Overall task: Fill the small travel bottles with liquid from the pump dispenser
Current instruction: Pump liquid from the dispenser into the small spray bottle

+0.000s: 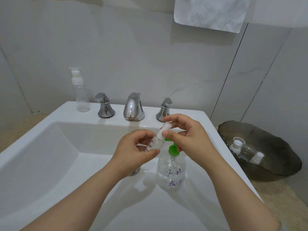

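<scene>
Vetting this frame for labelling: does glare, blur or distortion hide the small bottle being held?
Head view: wide-angle distortion bows the sink rim; glare streaks the chrome faucet; light is soft, shadows faint; the clear small bottle, held by left hand and right hand, nearly blends into the white basin, its cap slightly blurred.

Identify the pump dispenser point(171, 174) by its clear body, green pump head point(173, 150) and purple handwritten characters point(175, 179). The small travel bottle point(156, 143) is clear, with a white cap point(164, 130). The tall bottle point(81, 97) is clear, with a white pump. The sink point(50, 155) is plain glossy white. The faucet point(133, 106), left tap handle point(105, 106) and right tap handle point(165, 110) are mirror chrome. The tray point(275, 169) is smoky dark grey and translucent; you will see white fittings on the first clear bottle point(236, 145) and second clear bottle point(257, 157). The wall point(133, 55) is pale grey with faint veining. The towel point(211, 12) is white; the counter point(283, 197) is speckled beige.
</scene>
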### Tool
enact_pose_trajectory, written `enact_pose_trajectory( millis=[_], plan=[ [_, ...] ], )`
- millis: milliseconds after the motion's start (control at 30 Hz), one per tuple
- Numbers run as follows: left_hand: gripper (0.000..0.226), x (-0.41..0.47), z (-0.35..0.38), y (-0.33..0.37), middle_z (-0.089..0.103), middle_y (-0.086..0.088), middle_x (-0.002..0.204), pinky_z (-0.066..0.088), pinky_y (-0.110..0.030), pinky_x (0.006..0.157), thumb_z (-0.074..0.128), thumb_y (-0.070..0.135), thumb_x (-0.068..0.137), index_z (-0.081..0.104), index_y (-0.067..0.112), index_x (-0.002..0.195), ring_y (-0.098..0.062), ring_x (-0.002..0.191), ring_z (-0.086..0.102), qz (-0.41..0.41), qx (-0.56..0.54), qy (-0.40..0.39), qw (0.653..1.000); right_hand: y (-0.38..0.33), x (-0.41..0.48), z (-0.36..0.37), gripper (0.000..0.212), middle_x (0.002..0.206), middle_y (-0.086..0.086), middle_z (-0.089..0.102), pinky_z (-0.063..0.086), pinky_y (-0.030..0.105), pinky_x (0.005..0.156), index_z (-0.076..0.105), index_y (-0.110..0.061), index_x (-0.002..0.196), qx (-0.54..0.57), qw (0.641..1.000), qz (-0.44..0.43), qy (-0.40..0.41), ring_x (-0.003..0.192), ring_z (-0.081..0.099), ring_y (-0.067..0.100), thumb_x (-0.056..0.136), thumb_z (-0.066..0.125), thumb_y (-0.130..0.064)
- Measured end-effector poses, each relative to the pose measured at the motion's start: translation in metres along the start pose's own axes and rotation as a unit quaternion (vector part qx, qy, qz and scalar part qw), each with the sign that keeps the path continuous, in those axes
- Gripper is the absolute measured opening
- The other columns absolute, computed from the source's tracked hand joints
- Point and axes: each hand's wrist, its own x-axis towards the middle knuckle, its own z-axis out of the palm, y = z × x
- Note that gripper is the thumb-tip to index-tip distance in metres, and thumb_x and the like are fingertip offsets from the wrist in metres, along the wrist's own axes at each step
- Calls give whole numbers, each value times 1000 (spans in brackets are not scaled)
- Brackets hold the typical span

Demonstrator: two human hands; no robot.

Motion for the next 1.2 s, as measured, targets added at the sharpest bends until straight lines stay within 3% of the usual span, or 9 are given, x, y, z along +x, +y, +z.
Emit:
enact_pose_trajectory(
  millis=[100, 233, 467, 667, 767, 867, 967, 1067, 1200],
  plan=[
    [29, 0, 0, 0, 70, 2, 85, 58, -34, 75, 76, 19, 58, 71, 22, 86, -15, 79, 66, 2, -2, -2, 1000, -1, 0, -1, 34, 102, -7, 67, 45, 26, 52, 65, -28, 107, -3, 1000, 7, 11, 52, 46, 18, 78, 79, -19],
    [29, 0, 0, 1, 70, 2, 86, 58, -34, 75, 78, 15, 59, 71, 20, 87, -14, 80, 66, 2, -2, -3, 1000, -2, -1, -1, 33, 101, -4, 69, 43, 25, 49, 65, -24, 109, 7, 1000, 1, -7, 46, 45, 13, 83, 72, -6],
    [30, 0, 0, 0, 70, 1, 86, 59, -37, 76, 75, 19, 58, 71, 21, 88, -16, 81, 66, 2, -5, -6, 1000, -2, -1, -1, 31, 103, -6, 71, 43, 23, 49, 66, -22, 111, 14, 1000, 8, -14, 49, 47, 15, 84, 71, -8],
    [31, -1, 0, 3, 70, -2, 85, 58, -31, 72, 83, 4, 64, 72, 21, 87, -20, 81, 67, 1, -23, -12, 1000, -2, 1, 2, 20, 94, 3, 74, 44, 16, 53, 69, -22, 90, 14, 1000, 7, 19, 65, 64, 13, 81, 74, -5],
    [33, -1, 1, 8, 68, 8, 74, 55, -22, 66, 85, 1, 60, 70, 22, 79, -10, 71, 63, 12, -17, 9, 1000, -3, 3, 5, 23, 91, 3, 74, 57, 35, 74, 69, -22, 88, 24, 999, -10, 28, 81, 70, 22, 80, 72, -1],
    [32, -4, 3, 10, 66, 12, 68, 52, -18, 62, 86, 1, 60, 68, 19, 79, -5, 66, 61, 8, -15, 5, 1000, -2, 2, 8, 25, 90, 1, 74, 55, 47, 85, 69, -25, 88, 11, 999, -17, 31, 88, 70, 19, 79, 73, -2],
    [33, -4, 3, 8, 68, 7, 75, 54, -19, 65, 86, 3, 60, 69, 20, 83, -6, 71, 63, 2, -15, -2, 1000, 0, -1, 5, 22, 89, -2, 74, 56, 43, 77, 70, -26, 89, 5, 999, -8, 40, 78, 69, 19, 79, 76, -8],
    [37, -4, 1, 6, 69, 0, 85, 57, -24, 72, 88, 9, 59, 69, 19, 90, -11, 77, 65, -12, -9, -12, 1000, 1, -8, 0, 19, 82, -10, 71, 45, 25, 54, 71, -25, 91, -12, 998, -16, 67, 53, 48, 14, 78, 78, -14],
    [30, -6, 1, 4, 70, -3, 87, 57, -24, 74, 86, 12, 63, 70, 19, 87, -15, 79, 66, -22, 4, -26, 999, -1, -26, -12, 16, 84, -9, 69, 47, 28, 54, 69, -23, 87, -20, 991, -28, 128, 51, 42, 12, 77, 79, -16]
  ],
)
